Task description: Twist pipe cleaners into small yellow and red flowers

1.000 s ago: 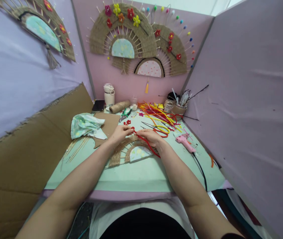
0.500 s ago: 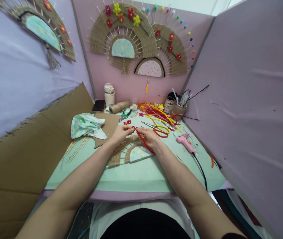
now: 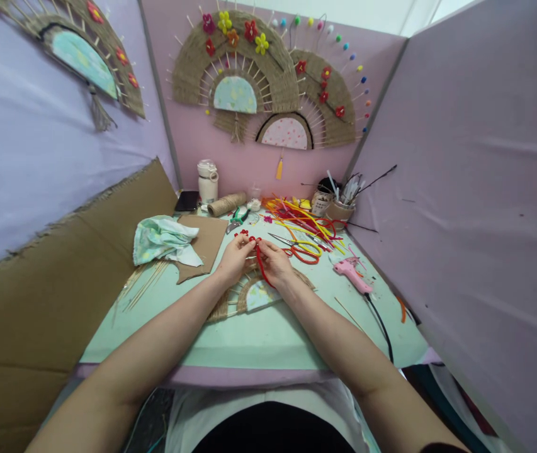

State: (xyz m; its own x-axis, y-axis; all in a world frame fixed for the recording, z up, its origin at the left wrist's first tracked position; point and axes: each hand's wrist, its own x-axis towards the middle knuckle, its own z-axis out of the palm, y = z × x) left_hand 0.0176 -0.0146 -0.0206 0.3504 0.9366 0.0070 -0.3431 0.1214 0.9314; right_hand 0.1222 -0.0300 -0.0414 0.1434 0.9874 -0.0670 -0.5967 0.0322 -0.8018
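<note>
My left hand point(image 3: 236, 256) and my right hand point(image 3: 274, 262) meet over a half-woven jute fan point(image 3: 230, 301) lying on the green table top point(image 3: 268, 333). Both hands pinch a red pipe cleaner point(image 3: 261, 263); its upper end is curled between my fingertips and the rest runs down past my right palm. The fan has a pale patterned paper centre point(image 3: 259, 293) and bare wooden ribs.
Scissors point(image 3: 296, 246) and a heap of coloured pipe cleaners point(image 3: 303, 220) lie behind my right hand. A pink glue gun point(image 3: 350, 273) with a black cord sits to the right. A green cloth point(image 3: 164, 239), cardboard point(image 3: 202, 242), a twine roll point(image 3: 225, 202) and a tool cup point(image 3: 339, 207) stand further back.
My hands have drawn closer together. The red pipe cleaner has swung from a slant to the right to nearly upright between them, and the view has tilted slightly.
</note>
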